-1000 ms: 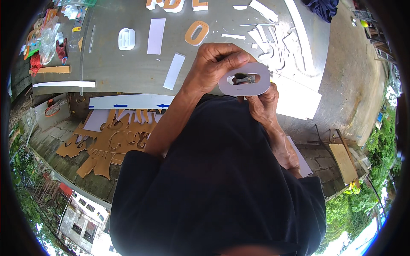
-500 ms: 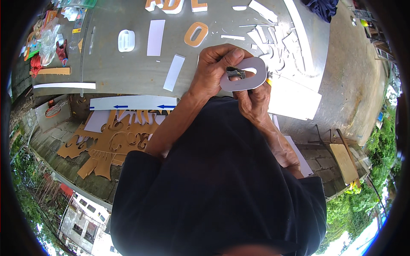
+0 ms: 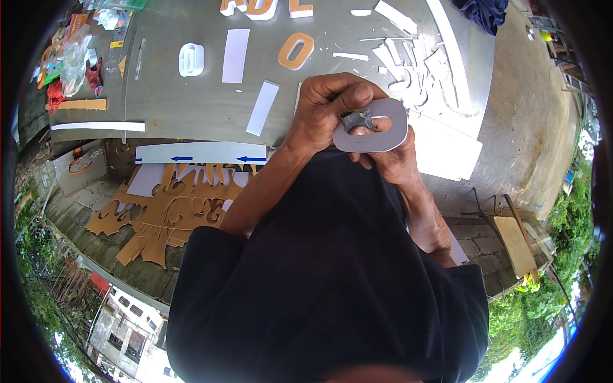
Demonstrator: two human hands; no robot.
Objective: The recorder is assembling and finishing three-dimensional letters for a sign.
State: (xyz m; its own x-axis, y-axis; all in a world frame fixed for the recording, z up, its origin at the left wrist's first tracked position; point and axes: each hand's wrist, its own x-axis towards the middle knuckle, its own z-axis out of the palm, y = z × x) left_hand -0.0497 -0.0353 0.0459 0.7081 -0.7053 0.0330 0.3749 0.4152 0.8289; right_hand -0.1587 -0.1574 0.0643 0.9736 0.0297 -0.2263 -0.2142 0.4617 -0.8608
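Observation:
I hold a pale grey oval ring cut-out [image 3: 391, 135], shaped like a letter O, in front of my chest over the near edge of the grey table [image 3: 191, 102]. My right hand [image 3: 393, 165] supports the ring from beneath, fingers behind it. My left hand [image 3: 324, 110] reaches over the ring's left side and pinches a small dark grey scrap [image 3: 357, 119] against the inner edge of the hole.
On the table lie an orange letter O [image 3: 296, 50], more orange letters [image 3: 265, 7], a white oval piece [image 3: 191, 59], white strips [image 3: 235, 55] and a heap of white offcuts [image 3: 418, 70]. A white strip with blue arrows [image 3: 201, 153] and brown cut-out boards [image 3: 169, 214] sit below the table's edge.
The ring has turned in my hands and shifted slightly right. My left fingers with the grey scrap have moved along the inner edge of the hole.

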